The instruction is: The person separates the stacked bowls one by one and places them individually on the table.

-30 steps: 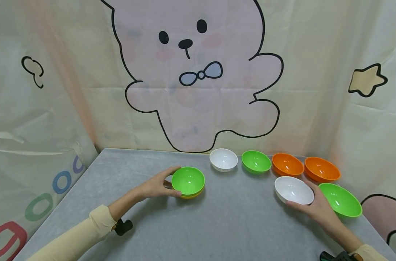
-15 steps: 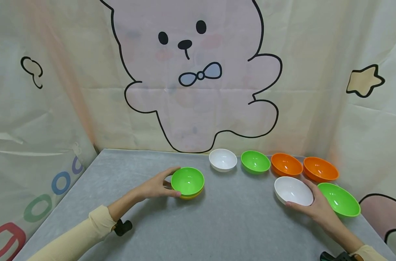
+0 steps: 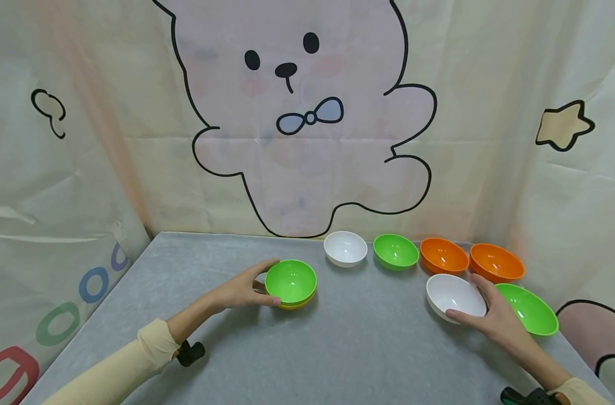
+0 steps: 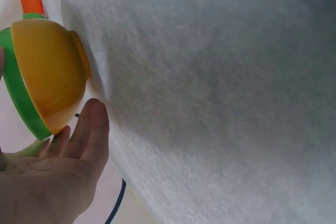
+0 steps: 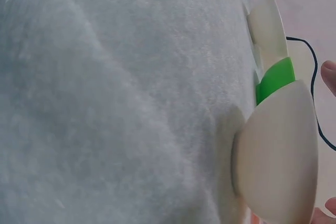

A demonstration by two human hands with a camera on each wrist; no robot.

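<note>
My left hand (image 3: 246, 288) holds a green bowl (image 3: 291, 281) nested in a yellow bowl (image 4: 52, 72), thumb at the near side and fingers at the back. In the left wrist view, the fingers (image 4: 93, 135) lie along the stack's side. My right hand (image 3: 494, 312) is around the right side of a white bowl (image 3: 455, 295), which stands upright on the table. From the right wrist view, the thumb (image 5: 329, 74) is above this bowl's rim, apart from it; the other fingers are mostly hidden.
Along the back edge of the grey table (image 3: 337, 349) stand a white bowl (image 3: 345, 249), a green bowl (image 3: 395, 251) and two orange bowls, one left (image 3: 444, 256), one right (image 3: 497, 262). A larger green bowl (image 3: 532, 309) is right of my right hand. A printed curtain (image 3: 307, 169) hangs behind.
My right hand has shifted slightly right, and its thumb has lifted up from the white bowl's side. The left hand and its bowls have stayed in place.
</note>
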